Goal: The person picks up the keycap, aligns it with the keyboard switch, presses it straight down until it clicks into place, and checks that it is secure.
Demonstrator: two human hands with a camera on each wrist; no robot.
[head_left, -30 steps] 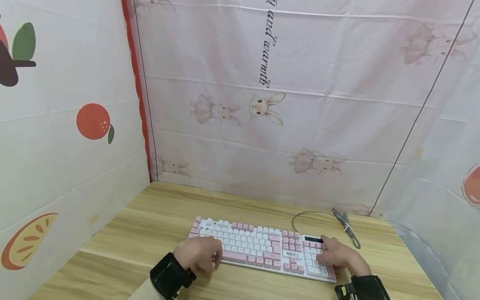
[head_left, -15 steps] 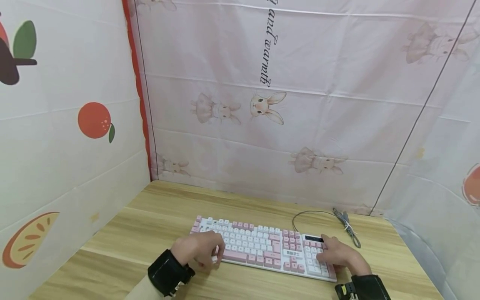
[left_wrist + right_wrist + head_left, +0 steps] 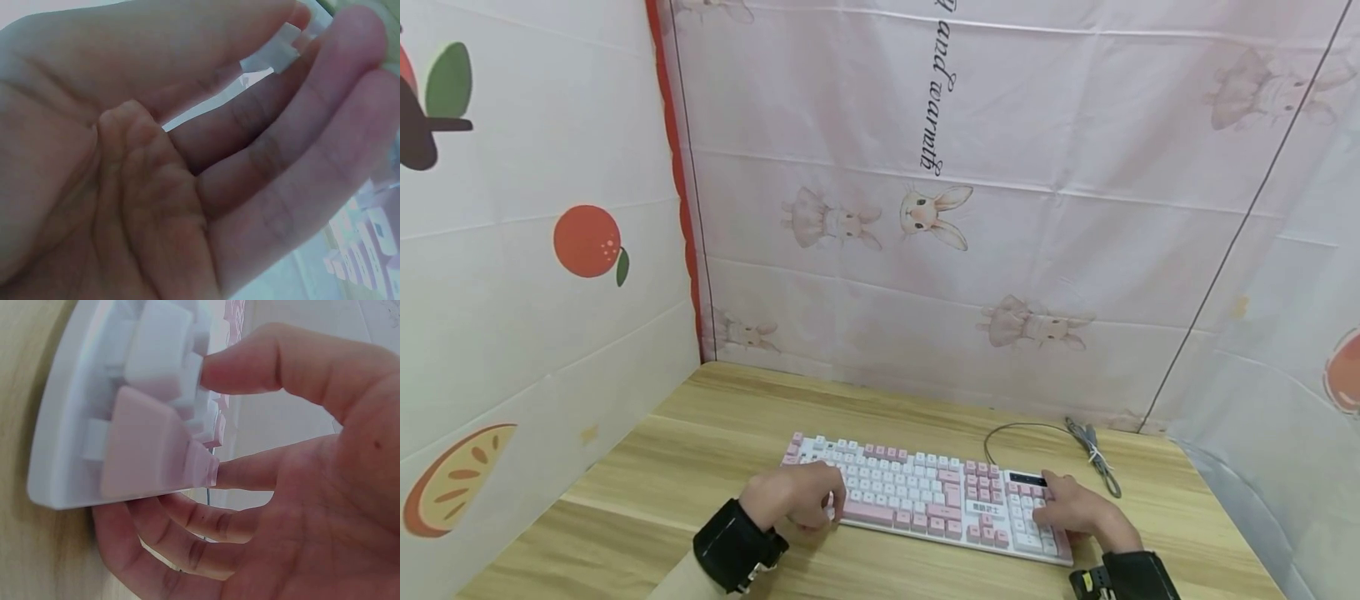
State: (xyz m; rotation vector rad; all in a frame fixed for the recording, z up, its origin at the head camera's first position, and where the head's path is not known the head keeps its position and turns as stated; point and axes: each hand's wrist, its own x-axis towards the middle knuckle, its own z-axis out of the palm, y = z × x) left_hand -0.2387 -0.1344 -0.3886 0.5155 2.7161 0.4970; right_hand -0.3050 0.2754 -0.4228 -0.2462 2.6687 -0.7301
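Observation:
A pink and white keyboard [image 3: 917, 496] lies on the wooden table, its keys facing up. At its front left edge, my left hand [image 3: 793, 496] pinches a small white keycap [image 3: 278, 55] between thumb and fingertips; the fingers hide most of it. My right hand [image 3: 1086, 512] grips the keyboard's right end. In the right wrist view the thumb [image 3: 240, 369] lies on the number keys, while other fingers [image 3: 181, 550] curl against the side and underneath. The left hand covers part of the keyboard's lower left keys.
A grey cable [image 3: 1093, 458], tied in a bundle, lies behind the keyboard's right end and runs to its back edge. The wooden table [image 3: 760, 396] meets a rabbit-print cloth [image 3: 880, 283] at the back and a fruit-print cloth [image 3: 512, 333] on the left.
My left hand has shifted slightly left, and its fingertips have risen a little toward the keyboard edge with the keycap. The right hand and the keyboard have stayed in place.

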